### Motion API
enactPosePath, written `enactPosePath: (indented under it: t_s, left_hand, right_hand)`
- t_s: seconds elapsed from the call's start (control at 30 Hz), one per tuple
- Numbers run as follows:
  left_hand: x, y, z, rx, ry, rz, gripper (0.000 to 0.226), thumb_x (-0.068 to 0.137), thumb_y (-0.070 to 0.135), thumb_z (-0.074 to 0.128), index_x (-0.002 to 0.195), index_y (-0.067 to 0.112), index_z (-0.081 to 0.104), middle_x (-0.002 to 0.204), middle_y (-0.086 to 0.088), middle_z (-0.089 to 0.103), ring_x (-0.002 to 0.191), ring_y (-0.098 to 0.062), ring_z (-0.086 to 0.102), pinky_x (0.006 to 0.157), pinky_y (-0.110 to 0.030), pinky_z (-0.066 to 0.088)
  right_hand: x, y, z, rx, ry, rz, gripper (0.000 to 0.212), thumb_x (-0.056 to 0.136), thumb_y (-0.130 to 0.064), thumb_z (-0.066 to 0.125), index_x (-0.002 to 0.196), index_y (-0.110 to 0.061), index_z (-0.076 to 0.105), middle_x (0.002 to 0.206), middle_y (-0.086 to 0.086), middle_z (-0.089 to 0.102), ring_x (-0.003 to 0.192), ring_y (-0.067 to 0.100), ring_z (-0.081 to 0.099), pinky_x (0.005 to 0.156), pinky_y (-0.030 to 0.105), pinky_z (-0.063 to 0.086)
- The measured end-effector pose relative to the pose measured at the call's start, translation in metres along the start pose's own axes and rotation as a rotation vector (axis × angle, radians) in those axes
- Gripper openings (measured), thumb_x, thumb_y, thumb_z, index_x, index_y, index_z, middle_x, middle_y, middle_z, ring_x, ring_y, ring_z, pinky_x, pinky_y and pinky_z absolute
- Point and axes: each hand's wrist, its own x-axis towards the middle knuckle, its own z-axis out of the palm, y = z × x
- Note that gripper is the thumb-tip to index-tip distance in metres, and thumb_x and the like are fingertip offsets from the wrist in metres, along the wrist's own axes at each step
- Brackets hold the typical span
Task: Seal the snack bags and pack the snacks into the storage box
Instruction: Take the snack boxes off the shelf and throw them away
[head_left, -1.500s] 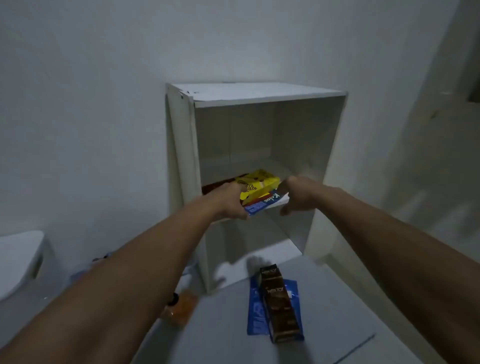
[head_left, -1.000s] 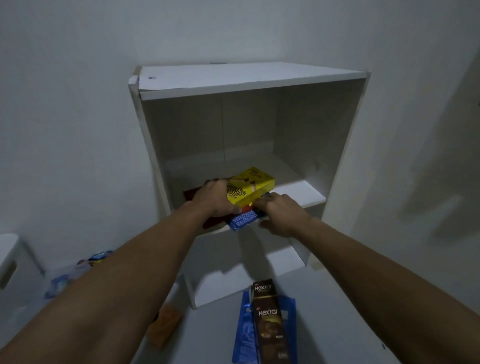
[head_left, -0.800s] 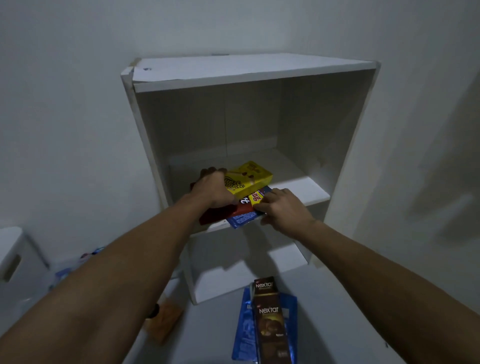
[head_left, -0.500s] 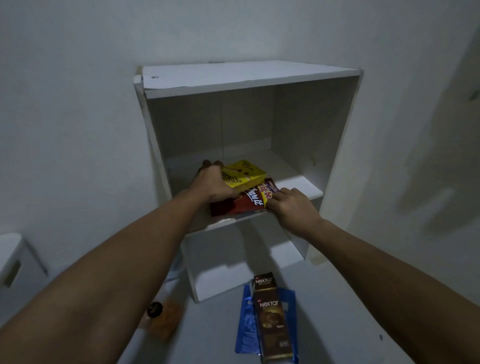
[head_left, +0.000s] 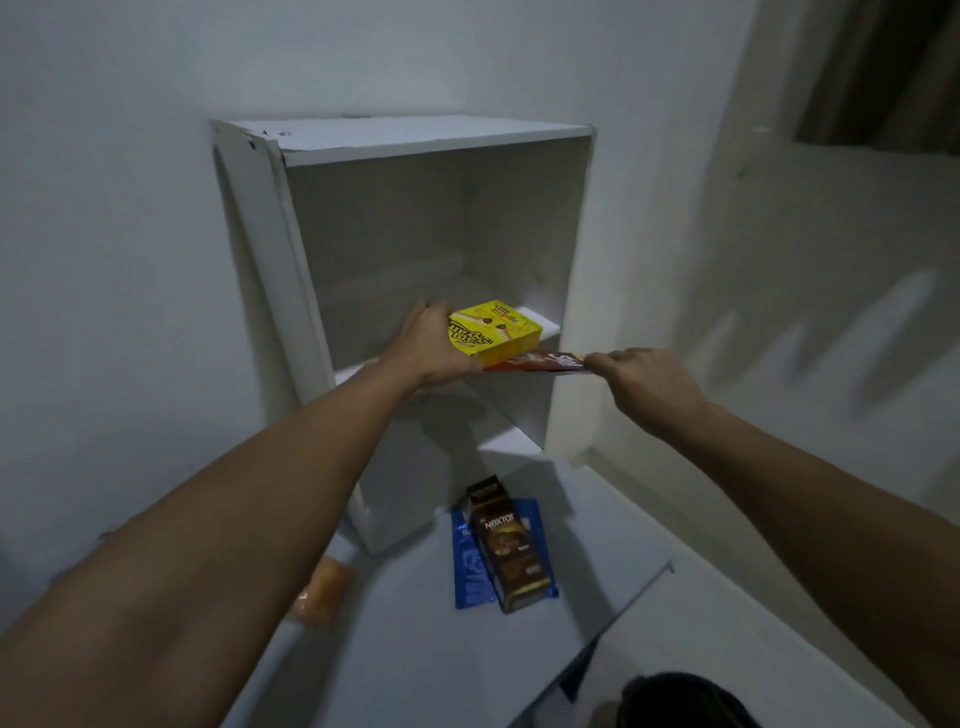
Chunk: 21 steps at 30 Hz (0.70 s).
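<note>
A white, boxy storage cabinet (head_left: 249, 218) of flat laminated boards stands at 12 o'clock against a plain wall, its open front showing one middle shelf (head_left: 543, 326). On that shelf lies a yellow cardboard snack box (head_left: 496, 332), rectangular and glossy with dark lettering, resting on a thin red foil snack pack (head_left: 535, 362) whose front edge juts past the shelf lip toward 3 o'clock.

The left hand (head_left: 428, 345) is cupped against the yellow box's 9 o'clock side, fingers curled round its far edge and palm against the stack. The right hand (head_left: 641, 382), at 3 o'clock of the box, pinches the projecting end of the red pack between thumb and fingertips, the other fingers loosely bent.

Lower, at 6 o'clock, the pale smooth bench (head_left: 415, 649) carries a flat blue plastic pouch (head_left: 467, 566) with a long brown Nextar packet (head_left: 506, 545) lying on top of it, both shiny. At 8 o'clock of these a blurred orange object (head_left: 322, 592) sits off the bench edge; its shape cannot be made out.
</note>
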Motion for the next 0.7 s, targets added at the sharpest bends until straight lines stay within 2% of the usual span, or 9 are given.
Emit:
enactPosePath:
  t_s: [0.1, 0.17, 0.27, 0.3, 0.4, 0.47, 0.57, 0.63, 0.7]
  left_hand:
    - [-0.023, 0.022, 0.012, -0.025, -0.039, 0.091, 0.093, 0.039, 0.067, 0.065, 0.112, 0.01, 0.059, 0.113, -0.013, 0.059, 0.108, -0.029, 0.056, 0.084, -0.032, 0.047]
    - [-0.036, 0.038, 0.025, -0.025, -0.081, 0.114, 0.092, 0.043, 0.059, 0.065, 0.117, 0.005, 0.056, 0.119, -0.016, 0.057, 0.112, -0.031, 0.053, 0.087, -0.033, 0.046]
    - [-0.051, 0.059, 0.05, 0.023, -0.148, 0.152, 0.075, 0.042, 0.053, 0.067, 0.102, 0.009, 0.057, 0.107, -0.012, 0.056, 0.103, -0.03, 0.054, 0.063, -0.029, 0.039]
    - [-0.055, 0.066, 0.062, 0.03, -0.178, 0.16, 0.07, 0.042, 0.052, 0.07, 0.097, 0.01, 0.056, 0.104, -0.011, 0.054, 0.102, -0.03, 0.054, 0.058, -0.028, 0.035]
    - [-0.067, 0.084, 0.104, 0.039, -0.264, 0.19, 0.071, 0.05, 0.047, 0.078, 0.104, 0.007, 0.055, 0.108, -0.012, 0.051, 0.104, -0.03, 0.051, 0.067, -0.029, 0.037]
    - [-0.075, 0.097, 0.136, 0.042, -0.305, 0.223, 0.073, 0.049, 0.049, 0.076, 0.105, 0.007, 0.055, 0.106, -0.01, 0.05, 0.1, -0.029, 0.052, 0.069, -0.031, 0.039]
    - [-0.088, 0.118, 0.189, 0.068, -0.391, 0.262, 0.074, 0.055, 0.044, 0.078, 0.113, 0.005, 0.052, 0.112, -0.012, 0.048, 0.106, -0.03, 0.049, 0.076, -0.033, 0.041]
    - [-0.099, 0.132, 0.226, 0.086, -0.441, 0.275, 0.074, 0.058, 0.043, 0.078, 0.115, 0.005, 0.051, 0.115, -0.013, 0.046, 0.109, -0.031, 0.046, 0.083, -0.035, 0.042]
    - [-0.109, 0.144, 0.265, 0.116, -0.494, 0.291, 0.074, 0.058, 0.042, 0.078, 0.114, 0.004, 0.051, 0.116, -0.014, 0.045, 0.112, -0.032, 0.046, 0.086, -0.037, 0.044]
  right_hand:
    - [-0.047, 0.01, -0.022, -0.025, -0.145, 0.058, 0.024, 0.083, -0.01, 0.06, 0.106, -0.013, 0.065, 0.087, 0.015, 0.072, 0.07, 0.036, 0.067, 0.053, 0.032, 0.039]
    - [-0.078, 0.016, -0.032, -0.05, -0.229, 0.084, 0.021, 0.084, -0.013, 0.064, 0.105, -0.012, 0.065, 0.087, 0.015, 0.072, 0.07, 0.035, 0.067, 0.055, 0.03, 0.036]
    - [-0.127, 0.028, -0.033, -0.096, -0.296, 0.161, 0.025, 0.065, -0.014, 0.083, 0.081, -0.013, 0.065, 0.065, 0.01, 0.068, 0.049, 0.03, 0.063, 0.043, 0.026, 0.036]
    - [-0.143, 0.032, -0.03, -0.111, -0.322, 0.185, 0.026, 0.063, -0.015, 0.084, 0.079, -0.013, 0.063, 0.064, 0.009, 0.068, 0.048, 0.029, 0.063, 0.043, 0.026, 0.036]
    - [-0.187, 0.041, -0.027, -0.074, -0.445, 0.272, 0.02, 0.082, -0.023, 0.069, 0.097, -0.013, 0.062, 0.087, 0.012, 0.071, 0.074, 0.034, 0.068, 0.056, 0.031, 0.037]
    - [-0.216, 0.051, -0.017, -0.057, -0.526, 0.312, 0.028, 0.089, -0.031, 0.062, 0.109, -0.013, 0.059, 0.099, 0.012, 0.07, 0.086, 0.033, 0.067, 0.062, 0.031, 0.039]
    - [-0.257, 0.064, 0.003, -0.052, -0.664, 0.381, 0.035, 0.089, -0.036, 0.062, 0.114, -0.014, 0.055, 0.103, 0.012, 0.068, 0.09, 0.032, 0.066, 0.065, 0.032, 0.043]
    - [-0.285, 0.073, 0.019, -0.026, -0.764, 0.448, 0.034, 0.089, -0.03, 0.061, 0.117, -0.012, 0.054, 0.107, 0.013, 0.066, 0.095, 0.033, 0.065, 0.066, 0.033, 0.04]
    - [-0.311, 0.084, 0.037, 0.003, -0.828, 0.532, 0.032, 0.089, -0.022, 0.06, 0.118, -0.01, 0.055, 0.11, 0.014, 0.064, 0.098, 0.034, 0.063, 0.071, 0.035, 0.044]
